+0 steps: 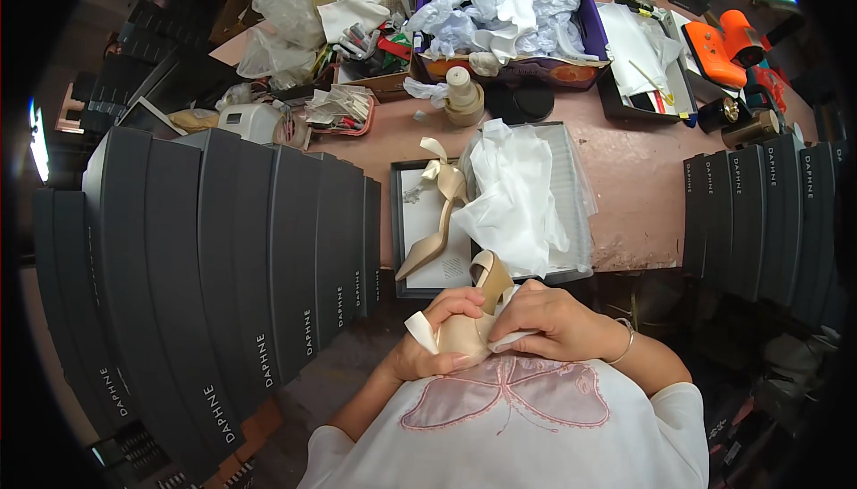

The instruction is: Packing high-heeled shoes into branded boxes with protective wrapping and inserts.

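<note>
Close to my chest, my left hand [436, 335] is wrapped round a beige high-heeled shoe [462, 335], whose heel end points away from me. A pale ribbon [419, 329] sticks out beside the left hand. My right hand [555, 321] is closed on a white piece of cloth or tissue [511, 341], pressed against the shoe's side; its fingertips are partly hidden. Beyond my hands, a matching beige shoe [433, 237] with a bow lies in an open dark shoe box [401, 187]. White tissue paper [513, 194] is heaped beside it.
Rows of dark shoe boxes stand on the left [295, 230] and right [759, 212]. At the back are a purple-edged carton [592, 38] of crumpled tissue, a cream bottle [462, 96], a pink basket [368, 119] of small items and an orange tool [714, 53].
</note>
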Motion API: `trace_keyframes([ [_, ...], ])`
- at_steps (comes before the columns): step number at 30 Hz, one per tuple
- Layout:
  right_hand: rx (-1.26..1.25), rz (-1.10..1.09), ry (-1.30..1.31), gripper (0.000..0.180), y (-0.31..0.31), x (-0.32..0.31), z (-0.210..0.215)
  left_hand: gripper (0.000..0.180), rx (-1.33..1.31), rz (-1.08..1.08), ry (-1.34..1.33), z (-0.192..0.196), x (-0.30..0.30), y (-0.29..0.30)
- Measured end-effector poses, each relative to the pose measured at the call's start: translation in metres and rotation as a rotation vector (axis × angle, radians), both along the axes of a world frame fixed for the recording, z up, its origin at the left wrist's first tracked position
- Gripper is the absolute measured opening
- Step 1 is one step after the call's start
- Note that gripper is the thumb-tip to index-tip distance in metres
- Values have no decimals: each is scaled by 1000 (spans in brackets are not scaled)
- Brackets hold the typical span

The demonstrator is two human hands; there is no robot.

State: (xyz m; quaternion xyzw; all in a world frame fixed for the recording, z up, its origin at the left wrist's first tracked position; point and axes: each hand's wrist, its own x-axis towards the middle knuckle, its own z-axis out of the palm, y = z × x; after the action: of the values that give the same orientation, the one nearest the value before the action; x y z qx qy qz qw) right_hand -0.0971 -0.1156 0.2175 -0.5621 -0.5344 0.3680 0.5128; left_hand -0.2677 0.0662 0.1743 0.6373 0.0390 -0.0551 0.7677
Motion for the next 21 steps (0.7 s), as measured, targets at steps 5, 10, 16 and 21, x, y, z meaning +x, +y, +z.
trace_keyframes([
  [5, -17, 7, -169, 23, 9, -5, -3, 60, -39, 72, -3, -6, -8, -8],
  [10, -87, 51, -197, 24, 7, -8, -1, 55, -102, 112, -21, -14, -12, -17],
  [16, -127, -110, -82, 19, 12, -12, -15, 52, -450, 177, 99, -10, -9, -33],
  [21, -138, -226, 118, 17, 3, -1, -11, 48, -466, 207, 32, -15, -8, -24],
])
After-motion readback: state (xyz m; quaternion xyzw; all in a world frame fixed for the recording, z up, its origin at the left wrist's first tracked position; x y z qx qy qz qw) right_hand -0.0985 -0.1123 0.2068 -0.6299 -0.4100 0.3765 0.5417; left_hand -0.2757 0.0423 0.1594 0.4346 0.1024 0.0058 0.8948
